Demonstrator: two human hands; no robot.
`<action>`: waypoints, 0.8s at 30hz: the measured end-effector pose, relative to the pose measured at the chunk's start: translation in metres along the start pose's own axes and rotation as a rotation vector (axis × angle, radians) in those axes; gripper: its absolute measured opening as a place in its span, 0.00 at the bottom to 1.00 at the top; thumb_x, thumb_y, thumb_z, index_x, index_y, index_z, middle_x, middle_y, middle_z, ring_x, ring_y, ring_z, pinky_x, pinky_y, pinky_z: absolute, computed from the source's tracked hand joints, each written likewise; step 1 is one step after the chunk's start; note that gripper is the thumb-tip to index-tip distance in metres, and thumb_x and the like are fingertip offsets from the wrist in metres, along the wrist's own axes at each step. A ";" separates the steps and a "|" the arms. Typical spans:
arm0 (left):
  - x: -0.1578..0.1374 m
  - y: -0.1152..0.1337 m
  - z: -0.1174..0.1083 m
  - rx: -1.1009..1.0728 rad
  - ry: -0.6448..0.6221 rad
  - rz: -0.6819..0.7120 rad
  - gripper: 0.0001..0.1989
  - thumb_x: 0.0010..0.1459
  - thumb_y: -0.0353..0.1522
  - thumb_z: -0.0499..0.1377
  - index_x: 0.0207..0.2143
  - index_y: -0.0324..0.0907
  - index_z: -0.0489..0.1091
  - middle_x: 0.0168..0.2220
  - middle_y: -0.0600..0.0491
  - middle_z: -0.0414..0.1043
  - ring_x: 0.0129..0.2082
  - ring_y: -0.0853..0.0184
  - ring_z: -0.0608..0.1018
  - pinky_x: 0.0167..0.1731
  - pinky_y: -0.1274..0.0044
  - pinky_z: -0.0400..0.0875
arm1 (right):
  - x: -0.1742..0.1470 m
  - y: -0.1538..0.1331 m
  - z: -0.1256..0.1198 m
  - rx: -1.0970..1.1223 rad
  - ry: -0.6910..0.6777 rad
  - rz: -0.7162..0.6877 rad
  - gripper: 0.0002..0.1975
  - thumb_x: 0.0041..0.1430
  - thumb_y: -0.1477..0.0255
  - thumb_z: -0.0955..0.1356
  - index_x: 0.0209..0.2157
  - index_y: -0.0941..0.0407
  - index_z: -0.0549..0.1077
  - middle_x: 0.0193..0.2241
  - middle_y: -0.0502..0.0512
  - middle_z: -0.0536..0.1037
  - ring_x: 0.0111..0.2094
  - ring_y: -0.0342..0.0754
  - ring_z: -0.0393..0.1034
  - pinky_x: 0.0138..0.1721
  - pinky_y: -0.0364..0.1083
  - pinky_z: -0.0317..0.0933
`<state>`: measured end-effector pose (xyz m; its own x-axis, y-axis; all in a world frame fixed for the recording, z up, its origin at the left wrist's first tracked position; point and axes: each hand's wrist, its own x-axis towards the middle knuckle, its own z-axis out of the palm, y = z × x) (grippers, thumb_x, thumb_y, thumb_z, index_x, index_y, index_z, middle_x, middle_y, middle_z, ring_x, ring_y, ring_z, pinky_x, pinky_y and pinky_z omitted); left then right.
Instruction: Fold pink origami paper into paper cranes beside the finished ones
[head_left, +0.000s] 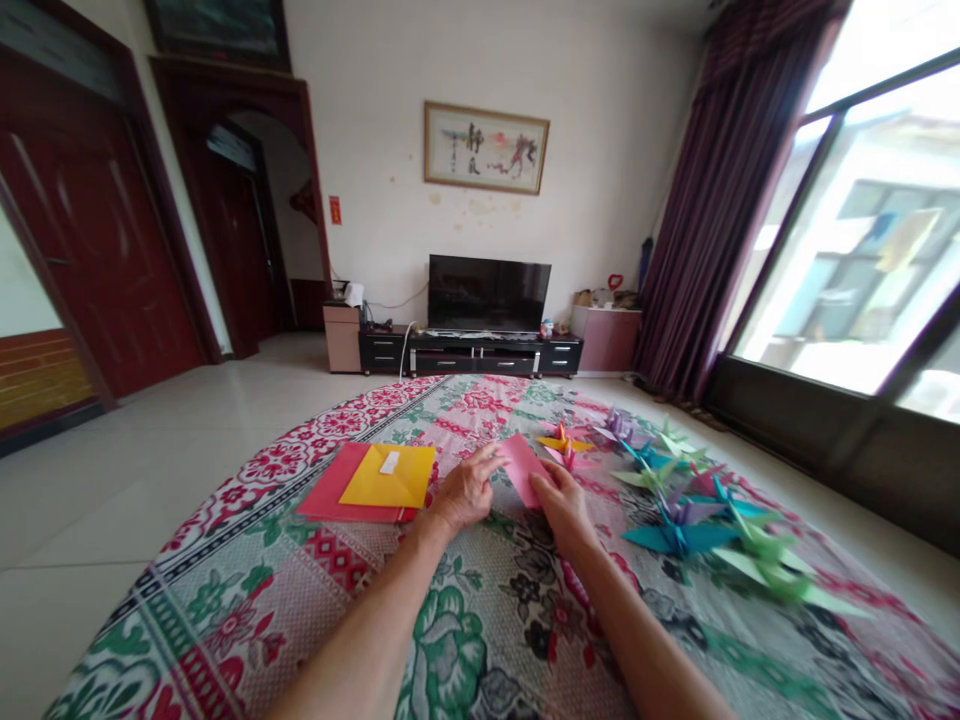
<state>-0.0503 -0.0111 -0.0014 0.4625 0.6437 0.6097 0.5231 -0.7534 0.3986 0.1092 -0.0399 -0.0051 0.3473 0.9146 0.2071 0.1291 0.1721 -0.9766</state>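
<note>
A piece of pink origami paper (522, 468), folded into a small four-sided shape, is held up between my two hands, tilted above the cloth. My left hand (466, 490) has its fingertips closed at the paper's upper left edge. On the lower right side, my right hand (562, 502) pinches the paper between thumb and fingers. Just beyond it sit an orange paper crane (564, 441) and a pink paper crane (570, 459). To the left, a yellow square of paper (405, 478) bearing a small white label lies on larger red-pink sheets (322, 487).
Several folded cranes, among them a blue crane (679, 535) and a green crane (772, 560), spread along the right of the round table. A patterned tablecloth (442, 640) covers it. A television (489, 293) on a low black cabinet stands against the far wall.
</note>
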 end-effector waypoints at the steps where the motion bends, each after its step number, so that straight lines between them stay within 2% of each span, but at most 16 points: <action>1: 0.001 0.003 0.002 -0.031 -0.019 0.020 0.27 0.45 0.18 0.50 0.48 0.43 0.67 0.54 0.51 0.62 0.53 0.67 0.65 0.53 0.74 0.61 | 0.000 0.000 0.000 0.083 -0.010 0.043 0.23 0.42 0.65 0.67 0.42 0.60 0.71 0.29 0.53 0.76 0.25 0.46 0.68 0.25 0.42 0.60; 4: 0.003 0.009 0.007 -0.138 0.001 0.004 0.20 0.47 0.21 0.53 0.41 0.44 0.72 0.49 0.52 0.68 0.49 0.66 0.70 0.51 0.73 0.64 | -0.003 -0.003 0.001 0.290 -0.080 0.160 0.25 0.39 0.66 0.70 0.43 0.58 0.69 0.29 0.53 0.76 0.25 0.46 0.69 0.26 0.44 0.62; 7: 0.004 0.008 0.006 -0.270 0.059 -0.079 0.16 0.47 0.22 0.52 0.34 0.43 0.75 0.42 0.52 0.74 0.43 0.68 0.74 0.48 0.75 0.66 | -0.006 -0.010 0.000 0.423 -0.158 0.242 0.28 0.40 0.65 0.71 0.47 0.54 0.66 0.30 0.53 0.76 0.27 0.48 0.70 0.26 0.45 0.64; 11: 0.002 0.001 -0.002 -0.426 0.027 -0.178 0.17 0.45 0.21 0.50 0.30 0.42 0.75 0.39 0.53 0.75 0.42 0.69 0.75 0.49 0.75 0.65 | -0.008 -0.017 -0.006 0.521 -0.337 0.311 0.21 0.48 0.61 0.67 0.44 0.51 0.67 0.35 0.54 0.76 0.33 0.50 0.72 0.31 0.48 0.66; 14: 0.001 0.000 -0.004 -0.534 -0.040 -0.236 0.17 0.44 0.21 0.50 0.30 0.42 0.76 0.39 0.54 0.75 0.42 0.69 0.74 0.50 0.74 0.63 | -0.007 -0.014 -0.008 0.538 -0.435 0.296 0.15 0.48 0.62 0.67 0.36 0.55 0.72 0.36 0.56 0.76 0.37 0.51 0.71 0.38 0.49 0.65; 16: 0.001 0.001 -0.005 -0.599 -0.047 -0.280 0.15 0.44 0.22 0.51 0.30 0.41 0.76 0.41 0.53 0.74 0.44 0.67 0.73 0.50 0.74 0.62 | -0.006 -0.009 -0.008 0.510 -0.422 0.262 0.13 0.48 0.64 0.67 0.33 0.56 0.74 0.37 0.57 0.76 0.38 0.51 0.70 0.39 0.48 0.64; 20: 0.001 0.007 -0.008 -0.701 -0.043 -0.365 0.11 0.46 0.29 0.55 0.32 0.41 0.75 0.44 0.52 0.72 0.47 0.64 0.70 0.49 0.74 0.61 | -0.004 -0.001 -0.009 0.463 -0.373 0.233 0.13 0.47 0.65 0.65 0.35 0.55 0.75 0.36 0.55 0.76 0.36 0.49 0.70 0.35 0.46 0.64; 24: 0.000 0.006 -0.007 -0.742 -0.059 -0.447 0.13 0.50 0.35 0.53 0.35 0.42 0.74 0.36 0.55 0.74 0.37 0.66 0.73 0.40 0.74 0.65 | -0.005 -0.005 -0.011 0.451 -0.458 0.205 0.17 0.42 0.72 0.65 0.38 0.55 0.74 0.39 0.54 0.75 0.40 0.49 0.68 0.37 0.45 0.63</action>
<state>-0.0518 -0.0170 0.0057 0.3719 0.8908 0.2610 0.0721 -0.3080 0.9486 0.1173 -0.0498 -0.0007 -0.1179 0.9908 0.0659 -0.3323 0.0232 -0.9429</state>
